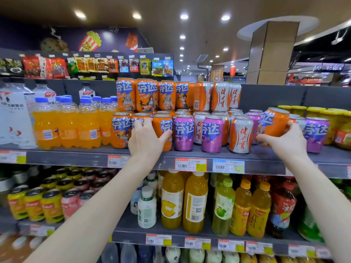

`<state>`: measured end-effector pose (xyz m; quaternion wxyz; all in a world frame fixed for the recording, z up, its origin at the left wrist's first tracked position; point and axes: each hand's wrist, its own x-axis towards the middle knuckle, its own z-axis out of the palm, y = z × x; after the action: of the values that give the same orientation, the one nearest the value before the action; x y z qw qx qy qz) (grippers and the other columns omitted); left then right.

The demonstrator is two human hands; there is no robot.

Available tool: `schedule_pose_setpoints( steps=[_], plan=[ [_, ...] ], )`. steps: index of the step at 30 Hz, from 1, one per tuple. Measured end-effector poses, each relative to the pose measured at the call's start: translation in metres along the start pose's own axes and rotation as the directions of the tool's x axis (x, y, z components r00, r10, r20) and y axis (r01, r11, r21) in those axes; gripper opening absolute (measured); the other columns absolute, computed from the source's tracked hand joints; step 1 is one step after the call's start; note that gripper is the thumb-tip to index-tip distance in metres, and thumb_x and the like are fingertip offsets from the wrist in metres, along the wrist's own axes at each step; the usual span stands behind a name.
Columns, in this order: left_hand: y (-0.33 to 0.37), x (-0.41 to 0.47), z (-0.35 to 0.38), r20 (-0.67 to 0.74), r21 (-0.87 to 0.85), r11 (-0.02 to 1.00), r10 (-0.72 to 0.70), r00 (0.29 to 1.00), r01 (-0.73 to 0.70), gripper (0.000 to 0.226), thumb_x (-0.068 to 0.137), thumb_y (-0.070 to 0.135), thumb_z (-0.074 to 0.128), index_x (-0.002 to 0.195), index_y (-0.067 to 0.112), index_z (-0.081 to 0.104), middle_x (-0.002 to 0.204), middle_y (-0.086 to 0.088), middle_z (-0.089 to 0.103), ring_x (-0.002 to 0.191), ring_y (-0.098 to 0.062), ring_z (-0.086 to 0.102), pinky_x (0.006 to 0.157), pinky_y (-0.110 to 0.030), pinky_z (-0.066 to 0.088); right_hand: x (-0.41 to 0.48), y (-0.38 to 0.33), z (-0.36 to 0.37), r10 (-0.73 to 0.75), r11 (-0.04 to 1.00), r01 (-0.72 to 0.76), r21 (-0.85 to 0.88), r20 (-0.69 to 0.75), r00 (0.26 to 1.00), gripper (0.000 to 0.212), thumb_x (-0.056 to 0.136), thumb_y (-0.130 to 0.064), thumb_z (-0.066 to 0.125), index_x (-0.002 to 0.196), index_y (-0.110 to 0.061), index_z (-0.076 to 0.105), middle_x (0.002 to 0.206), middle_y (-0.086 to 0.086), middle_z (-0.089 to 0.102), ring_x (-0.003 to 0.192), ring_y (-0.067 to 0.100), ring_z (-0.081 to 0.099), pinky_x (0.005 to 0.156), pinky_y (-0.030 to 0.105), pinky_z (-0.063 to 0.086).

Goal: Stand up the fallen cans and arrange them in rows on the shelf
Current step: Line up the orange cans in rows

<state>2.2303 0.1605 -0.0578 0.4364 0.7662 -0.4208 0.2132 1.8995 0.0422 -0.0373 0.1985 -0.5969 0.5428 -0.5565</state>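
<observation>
Rows of soda cans stand on the grey shelf (266, 158) at chest height. My left hand (147, 138) grips an upright orange can (163, 126) in the front row, thumb on its right side, fingers reaching over toward the can to its left. My right hand (284, 139) holds a tilted orange can (274, 123) lifted above the shelf, between a white-and-orange can (240, 134) and a purple can (316, 134). Two purple cans (184, 132) stand in the front row between my hands. A second tier of orange cans (145, 94) is stacked behind.
Small orange soda bottles (66, 126) and water bottles stand at the left of the same shelf. Yellow jars (338, 118) crowd the right end. Juice bottles (195, 202) and cans fill the shelf below. Price tags line the shelf edges.
</observation>
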Motion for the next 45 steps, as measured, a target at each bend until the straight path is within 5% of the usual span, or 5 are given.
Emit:
schedule_pose_setpoints(
  steps=[4, 10, 18, 28, 45],
  plan=[
    [-0.001, 0.001, 0.002, -0.055, 0.033, 0.997, 0.068, 0.996, -0.066, 0.083, 0.081, 0.064, 0.072, 0.144, 0.015, 0.048, 0.130, -0.013, 0.052, 0.117, -0.032, 0.052, 0.093, -0.042, 0.047, -0.017, -0.025, -0.011, -0.098, 0.978, 0.100, 0.184, -0.018, 0.995, 0.084, 0.072, -0.033, 0.091, 0.141, -0.016, 0.046, 0.130, -0.001, 0.058, 0.114, 0.017, 0.056, 0.089, 0.034, 0.045],
    [0.020, 0.029, -0.009, 0.003, 0.087, 0.842, 0.535, 0.845, -0.533, 0.073, 0.082, 0.065, 0.066, 0.141, 0.023, 0.055, 0.130, -0.004, 0.057, 0.123, -0.028, 0.046, 0.106, -0.042, 0.036, -0.044, -0.051, -0.001, -0.176, 0.962, 0.127, 0.241, 0.197, 0.964, 0.080, 0.064, -0.034, 0.095, 0.131, -0.025, 0.053, 0.123, -0.008, 0.064, 0.109, 0.014, 0.064, 0.088, 0.038, 0.056],
    [0.058, 0.062, -0.023, 0.560, 0.221, 0.768, 0.405, 0.723, -0.601, 0.068, 0.089, 0.076, 0.048, 0.149, 0.045, 0.042, 0.138, -0.004, 0.060, 0.132, -0.037, 0.042, 0.113, -0.055, 0.019, -0.080, -0.056, 0.029, -0.227, 0.963, 0.158, 0.218, 0.345, 0.911, 0.075, 0.067, -0.031, 0.094, 0.129, -0.028, 0.051, 0.109, -0.019, 0.062, 0.097, 0.000, 0.063, 0.073, 0.021, 0.052],
    [0.073, 0.073, -0.017, 0.620, 0.076, 0.831, 0.394, 0.679, -0.552, 0.066, 0.085, 0.069, 0.063, 0.143, 0.041, 0.051, 0.150, 0.002, 0.053, 0.139, -0.029, 0.045, 0.115, -0.055, 0.017, -0.092, -0.053, 0.052, -0.212, 0.970, 0.140, 0.199, 0.410, 0.887, 0.079, 0.067, -0.031, 0.094, 0.131, -0.029, 0.047, 0.117, -0.009, 0.063, 0.102, 0.009, 0.065, 0.073, 0.022, 0.055],
    [0.098, 0.070, 0.000, 0.584, -0.219, 0.862, 0.491, 0.646, -0.458, 0.058, 0.087, 0.035, 0.078, 0.141, 0.021, 0.061, 0.143, -0.004, 0.060, 0.121, -0.021, 0.062, 0.090, -0.033, 0.056, -0.085, -0.055, 0.070, -0.213, 0.970, 0.150, 0.190, 0.377, 0.901, 0.075, 0.070, -0.027, 0.092, 0.126, -0.034, 0.043, 0.113, -0.013, 0.056, 0.089, -0.003, 0.055, 0.063, 0.012, 0.045]
  ],
)
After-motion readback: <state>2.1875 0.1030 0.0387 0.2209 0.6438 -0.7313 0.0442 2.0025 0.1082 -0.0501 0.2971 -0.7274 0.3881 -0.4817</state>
